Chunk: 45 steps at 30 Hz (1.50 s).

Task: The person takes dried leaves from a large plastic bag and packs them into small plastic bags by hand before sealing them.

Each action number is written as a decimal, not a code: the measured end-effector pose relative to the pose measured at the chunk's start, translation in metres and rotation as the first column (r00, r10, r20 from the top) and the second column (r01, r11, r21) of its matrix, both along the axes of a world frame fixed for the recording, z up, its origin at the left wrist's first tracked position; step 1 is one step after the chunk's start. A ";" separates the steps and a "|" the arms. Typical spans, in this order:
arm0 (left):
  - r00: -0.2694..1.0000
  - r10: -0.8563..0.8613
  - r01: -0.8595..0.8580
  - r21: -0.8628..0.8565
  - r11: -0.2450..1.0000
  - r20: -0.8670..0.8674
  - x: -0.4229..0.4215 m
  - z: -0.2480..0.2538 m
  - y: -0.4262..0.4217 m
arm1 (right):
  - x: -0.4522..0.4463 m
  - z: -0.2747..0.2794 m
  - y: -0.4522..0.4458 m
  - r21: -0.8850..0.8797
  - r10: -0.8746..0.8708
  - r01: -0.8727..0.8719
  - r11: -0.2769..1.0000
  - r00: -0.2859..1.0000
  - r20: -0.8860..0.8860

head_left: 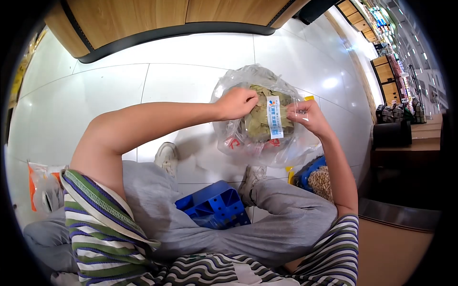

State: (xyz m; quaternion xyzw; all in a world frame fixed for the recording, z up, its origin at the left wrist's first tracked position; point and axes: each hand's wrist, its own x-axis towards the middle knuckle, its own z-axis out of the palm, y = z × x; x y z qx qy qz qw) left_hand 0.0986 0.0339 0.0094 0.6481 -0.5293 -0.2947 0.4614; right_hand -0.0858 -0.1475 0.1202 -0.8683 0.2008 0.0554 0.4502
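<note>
A clear plastic bag (257, 74) with red print lies ahead of my shoes, over the tiled floor. Dried greenish-brown leaves (257, 119), which look like bay leaves, show through it. Across them runs a white and blue printed label (274, 117). My left hand (236, 102) is closed at the upper left of the leaves, its fingers pinching the plastic. On the other side of the label, my right hand (307, 117) pinches the bag between thumb and fingers. Loose plastic spreads around and below both hands.
A blue plastic crate-like piece (214, 205) sits between my legs. To the right, a blue container (305, 174) holds pale nuts or beans (320, 183). A wooden display base (143, 21) stands ahead. At far left lies a clear and orange package (45, 188).
</note>
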 end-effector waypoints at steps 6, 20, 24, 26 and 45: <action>0.970 -0.035 0.041 0.023 0.999 -0.242 -0.009 0.005 0.003 | 0.000 -0.010 -0.001 -0.003 0.012 -0.012 1.000 1.000 0.008; 0.982 -0.058 0.055 -0.025 0.998 -0.179 -0.010 -0.001 0.002 | 0.000 -0.016 0.001 -0.087 0.033 -0.037 0.996 0.999 -0.043; 0.990 -0.127 0.124 -0.054 0.991 -0.058 -0.015 0.014 0.003 | 0.003 -0.014 0.009 -0.093 0.068 -0.066 0.993 0.998 0.013; 0.988 -0.153 0.153 -0.053 0.987 -0.004 -0.017 0.019 0.006 | 0.006 -0.014 0.010 -0.092 0.039 -0.042 0.995 0.998 -0.040; 0.975 -0.131 0.156 -0.132 0.979 0.179 -0.035 0.014 0.012 | 0.006 -0.018 0.013 -0.127 -0.025 0.004 0.992 0.985 -0.168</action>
